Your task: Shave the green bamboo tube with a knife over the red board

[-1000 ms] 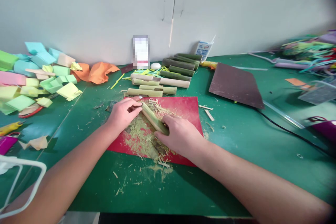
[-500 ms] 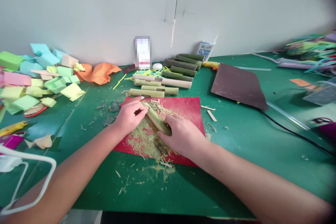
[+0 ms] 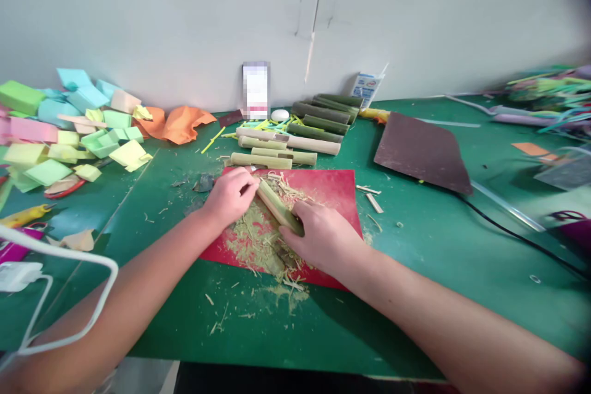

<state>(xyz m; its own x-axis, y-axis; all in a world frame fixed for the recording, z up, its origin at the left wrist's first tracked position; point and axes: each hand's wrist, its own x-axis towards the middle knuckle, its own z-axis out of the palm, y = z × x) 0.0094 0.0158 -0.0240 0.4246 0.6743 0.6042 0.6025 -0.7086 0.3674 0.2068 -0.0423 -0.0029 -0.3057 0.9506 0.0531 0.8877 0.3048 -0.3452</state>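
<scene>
A short green bamboo piece (image 3: 278,207) lies slanted on a red mat (image 3: 333,189) amid a heap of pale green shavings (image 3: 253,239). My right hand (image 3: 323,239) grips its near end. My left hand (image 3: 231,195) is closed at its far end; whether it holds a small tool I cannot tell. Behind the mat lie several peeled pale bamboo pieces (image 3: 286,146) and several darker green ones (image 3: 323,116).
Coloured folded paper pieces (image 3: 69,135) are heaped at the left, with orange paper (image 3: 180,123) near the wall. A dark brown sheet (image 3: 418,151) lies to the right, a black cable (image 3: 508,231) beyond it. A white cable (image 3: 69,258) crosses the near left.
The view has shifted slightly. My left hand has slid a little along the bamboo piece's far end; my right hand keeps its grip.
</scene>
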